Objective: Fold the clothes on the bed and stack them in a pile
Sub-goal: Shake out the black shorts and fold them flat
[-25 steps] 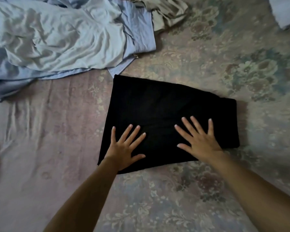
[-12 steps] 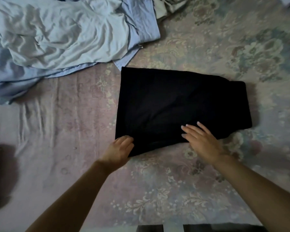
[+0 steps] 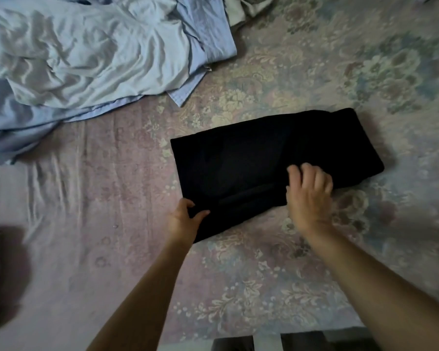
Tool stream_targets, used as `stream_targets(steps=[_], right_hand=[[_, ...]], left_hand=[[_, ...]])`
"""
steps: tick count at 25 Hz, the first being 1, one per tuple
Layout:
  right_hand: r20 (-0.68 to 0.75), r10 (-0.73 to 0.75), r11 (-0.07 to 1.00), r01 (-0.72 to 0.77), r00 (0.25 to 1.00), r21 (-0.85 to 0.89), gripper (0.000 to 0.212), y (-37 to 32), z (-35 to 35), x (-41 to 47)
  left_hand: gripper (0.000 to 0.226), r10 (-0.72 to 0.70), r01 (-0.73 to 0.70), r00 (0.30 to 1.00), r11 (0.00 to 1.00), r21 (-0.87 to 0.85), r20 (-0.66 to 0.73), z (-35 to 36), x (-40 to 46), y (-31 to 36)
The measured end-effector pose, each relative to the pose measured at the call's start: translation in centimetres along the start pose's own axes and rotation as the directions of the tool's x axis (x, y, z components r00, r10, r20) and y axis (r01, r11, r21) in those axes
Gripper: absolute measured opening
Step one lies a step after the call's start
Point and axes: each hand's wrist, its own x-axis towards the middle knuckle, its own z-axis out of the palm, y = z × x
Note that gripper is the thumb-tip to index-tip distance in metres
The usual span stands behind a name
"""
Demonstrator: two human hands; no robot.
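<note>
Left hand (image 3: 184, 219) fingers curled and thumb clamped down, pinching the near left corner of the folded black garment (image 3: 269, 168); right hand (image 3: 308, 196) fingers bent and drawn in, gripping the garment's near edge toward its right end, both bare forearms reaching in from the near edge of the bed (image 3: 99, 211). Garment itself a flat dark rectangle, tilted, right of centre on the floral bedsheet, near the bed's front edge. Crumpled pale blue clothes (image 3: 86, 59) heaped at the far left corner, well apart from the black one, a beige piece (image 3: 241, 8) peeking out beside them at the far edge.
</note>
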Motion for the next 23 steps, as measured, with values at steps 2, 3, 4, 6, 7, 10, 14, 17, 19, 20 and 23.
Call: stream_targets(steps=[2, 3, 4, 6, 7, 10, 14, 17, 19, 20, 23], right_hand=[[-0.189, -0.208, 0.959, 0.238, 0.96, 0.156, 0.035, -3.5, 0.5, -2.9], [-0.161, -0.331, 0.906, 0.361, 0.93, 0.22, 0.041, -5.3, 0.9, -4.5], [-0.083, -0.404, 0.876, 0.412, 0.911, 0.252, 0.049, -6.8, 1.3, -5.7], [0.111, -0.359, 0.916, 0.327, 0.927, 0.232, 0.067, -8.1, 2.4, -6.7], [0.181, -0.296, 0.943, 0.257, 0.938, 0.21, 0.073, -8.1, 3.0, -6.7], [0.233, -0.271, 0.949, 0.219, 0.934, 0.225, 0.079, -7.9, 3.8, -6.5], [0.208, -0.247, 0.94, 0.182, 0.946, 0.289, 0.084, -8.5, 3.1, -6.1], [0.179, -0.251, 0.932, 0.188, 0.951, 0.308, 0.076, -8.8, 3.2, -6.2], [0.122, -0.25, 0.93, 0.203, 0.961, 0.305, 0.064, -8.8, 3.3, -6.3], [0.086, -0.234, 0.925, 0.195, 0.968, 0.325, 0.056, -8.8, 3.1, -6.2], [-0.022, -0.119, 0.896, 0.117, 0.993, 0.428, 0.031, -8.9, 2.9, -5.1]], left_hand=[[0.033, 0.145, -0.141, 0.984, 0.989, 0.047, -0.106, 0.6, -0.2, 0.1], [0.032, 0.225, -0.216, 0.966, 0.973, 0.081, -0.125, 0.8, 0.0, 0.0], [0.032, 0.286, -0.271, 0.95, 0.954, 0.126, -0.127, 0.9, 0.3, -0.2], [0.033, 0.374, -0.323, 0.92, 0.894, 0.311, -0.119, 0.6, 0.7, -0.7], [0.035, 0.428, -0.341, 0.893, 0.847, 0.407, -0.142, 0.6, 0.8, -1.0], [0.037, 0.69, -0.5, 0.689, 0.674, 0.544, -0.221, 0.6, 1.4, 0.6], [0.047, 0.901, -0.777, 0.421, 0.299, 0.554, 0.104, 2.7, 4.9, 9.4], [0.057, 0.784, -0.84, 0.355, 0.029, 0.541, 0.509, 6.0, 5.8, 15.9], [0.068, 0.662, -0.834, 0.434, 0.04, 0.55, 0.611, 8.4, 5.8, 19.3], [0.072, 0.641, -0.81, 0.504, 0.118, 0.574, 0.579, 9.4, 5.9, 21.2], [0.078, 0.507, -0.675, 0.729, 0.427, 0.602, 0.459, 11.0, 8.0, 26.5]])
